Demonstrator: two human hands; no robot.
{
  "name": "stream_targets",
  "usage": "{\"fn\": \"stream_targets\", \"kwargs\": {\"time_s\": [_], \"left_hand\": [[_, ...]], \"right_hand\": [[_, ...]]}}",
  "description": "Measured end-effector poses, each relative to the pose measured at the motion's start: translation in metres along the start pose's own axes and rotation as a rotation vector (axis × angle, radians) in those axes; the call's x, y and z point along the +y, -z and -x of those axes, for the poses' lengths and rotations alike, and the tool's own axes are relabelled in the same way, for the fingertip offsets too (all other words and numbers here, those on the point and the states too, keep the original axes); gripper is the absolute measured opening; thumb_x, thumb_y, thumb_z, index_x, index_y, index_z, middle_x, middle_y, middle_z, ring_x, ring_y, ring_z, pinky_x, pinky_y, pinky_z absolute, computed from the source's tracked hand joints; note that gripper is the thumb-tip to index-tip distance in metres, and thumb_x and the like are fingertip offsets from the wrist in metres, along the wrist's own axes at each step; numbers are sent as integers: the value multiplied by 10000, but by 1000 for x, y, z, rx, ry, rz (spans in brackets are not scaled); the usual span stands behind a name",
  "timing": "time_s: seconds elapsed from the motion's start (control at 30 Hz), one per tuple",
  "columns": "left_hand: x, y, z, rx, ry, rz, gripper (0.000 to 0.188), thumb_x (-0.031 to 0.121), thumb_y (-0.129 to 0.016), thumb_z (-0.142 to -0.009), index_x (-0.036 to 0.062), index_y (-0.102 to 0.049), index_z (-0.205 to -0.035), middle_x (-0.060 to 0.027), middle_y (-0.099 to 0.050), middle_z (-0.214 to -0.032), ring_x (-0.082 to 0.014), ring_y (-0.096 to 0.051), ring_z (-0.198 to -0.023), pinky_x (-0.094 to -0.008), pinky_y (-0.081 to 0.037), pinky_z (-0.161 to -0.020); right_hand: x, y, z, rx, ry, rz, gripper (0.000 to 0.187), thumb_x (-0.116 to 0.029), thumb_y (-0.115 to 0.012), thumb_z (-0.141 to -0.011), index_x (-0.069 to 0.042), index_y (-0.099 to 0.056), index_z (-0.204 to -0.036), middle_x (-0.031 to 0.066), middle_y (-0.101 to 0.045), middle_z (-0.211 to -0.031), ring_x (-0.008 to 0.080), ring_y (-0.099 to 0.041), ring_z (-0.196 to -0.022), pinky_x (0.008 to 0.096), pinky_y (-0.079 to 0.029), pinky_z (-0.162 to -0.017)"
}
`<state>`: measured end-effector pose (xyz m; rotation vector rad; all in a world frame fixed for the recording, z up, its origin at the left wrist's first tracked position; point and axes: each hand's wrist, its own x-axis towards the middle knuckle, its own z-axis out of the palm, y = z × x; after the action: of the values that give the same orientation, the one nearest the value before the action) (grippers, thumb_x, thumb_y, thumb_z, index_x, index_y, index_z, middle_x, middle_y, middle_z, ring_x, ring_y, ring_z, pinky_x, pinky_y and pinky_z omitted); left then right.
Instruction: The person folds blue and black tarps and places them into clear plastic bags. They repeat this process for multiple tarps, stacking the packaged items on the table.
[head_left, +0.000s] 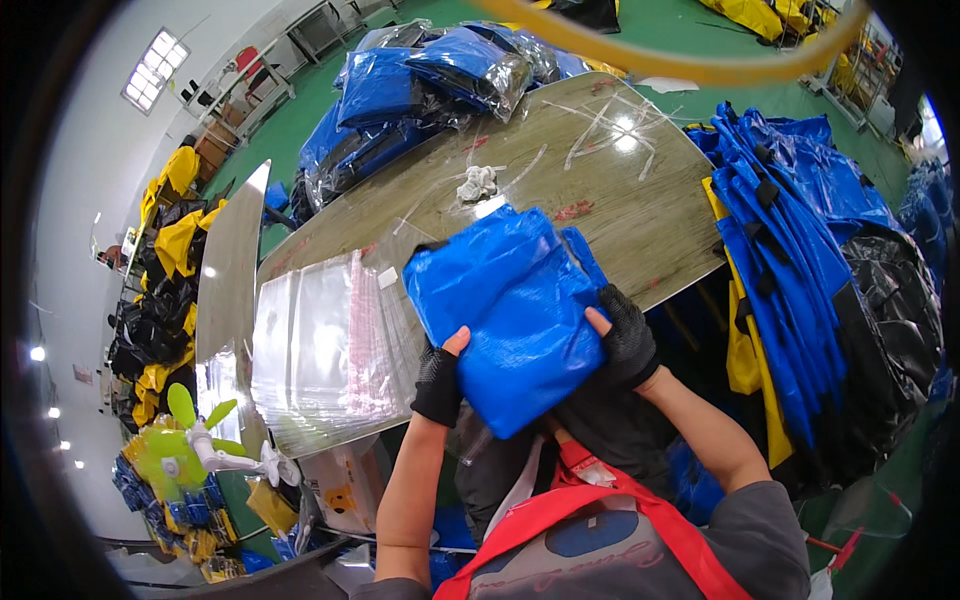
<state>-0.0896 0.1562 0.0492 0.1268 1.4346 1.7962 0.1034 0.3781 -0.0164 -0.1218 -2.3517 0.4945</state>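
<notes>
- Folded blue tarp bundle (515, 310): you hold it with both hands over the near edge of the wood-grain table (640, 215), tilted, lower corner hanging past the edge toward your chest.
- Your left hand (440, 378): black fingerless glove, clamped on the bundle's lower left edge, thumb up on its face.
- Your right hand (625, 340): black glove, gripping the right edge, thumb on top, other fingers out of sight behind the fabric.
- Stack of clear plastic bags (320, 350): just left of the bundle on the table's near left corner, pinkish strip along one side.
- Small white crumpled wad (478, 183): on the table past the bundle, not touching it.
- Clear plastic strips (610, 125): scattered at the far end of the table.
- Bagged blue bundles (430, 80): piled at the far left end.
- Loose blue tarp pieces with black tabs (790, 230): heaped right of the table, some yellow beneath.
- Green fan (190, 450): low left, on the floor side.
</notes>
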Motion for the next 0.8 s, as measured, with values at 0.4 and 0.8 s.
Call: {"fn": "stream_targets", "kwargs": {"time_s": [0.4,0.8], "left_hand": [[-56,-109,-9,-165,-860,-1637,689,508,-604,-801,143,-474,-1370,-230,-369,-1443,-487,-288,-1337,-619,-100,-1106],[24,-47,-218,363,-959,-1434,338,401,-533,-896,112,-635,-1036,-168,-650,-850,-371,-639,-802,-464,-507,-672]], "right_hand": [[13,57,49,-126,-1353,-1694,635,-208,-660,-831,20,-396,-1363,175,-541,-1281,288,-582,-1110,387,-484,-948],[-7,68,67,142,-1371,-1364,671,-83,-722,-740,-19,-441,-1346,143,-558,-1252,275,-569,-1110,391,-475,-945]]}}
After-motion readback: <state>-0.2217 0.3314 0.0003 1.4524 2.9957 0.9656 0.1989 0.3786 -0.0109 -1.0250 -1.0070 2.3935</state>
